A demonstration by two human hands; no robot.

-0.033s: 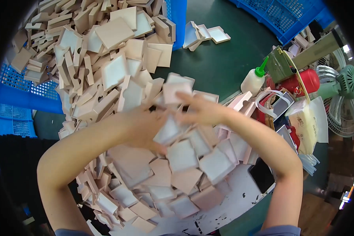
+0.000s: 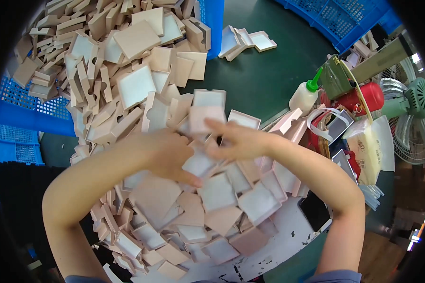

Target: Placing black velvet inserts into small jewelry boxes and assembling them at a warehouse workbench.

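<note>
Small pale pinkish-beige cardboard box halves, some with white insides, lie in a wide heap in front of me. My left hand (image 2: pixel 170 153) is over the middle of the heap, its thumb stretched out above a white-lined box tray (image 2: pixel 218 192); its other fingers are partly hidden. Facing it, my right hand (image 2: pixel 238 140) has thumb and index finger apart. That index finger overlaps the edge of a plain box lid (image 2: pixel 204 114); I cannot tell whether it presses on it. Neither hand visibly grips a box. Slight blur covers both hands.
At the back left, a blue crate (image 2: pixel 38 111) is heaped with box halves. A glue bottle (image 2: pixel 301 97) with a green nozzle stands to the right, before a green fan (image 2: pixel 418 96). A black phone (image 2: pixel 315 211) lies at the table's right edge. Another blue crate (image 2: pixel 337 21) stands far right.
Both hands have shifted slightly. The lid by my right index finger has moved a little left and nearer, and several boxes in the heap have slid or turned slightly.
</note>
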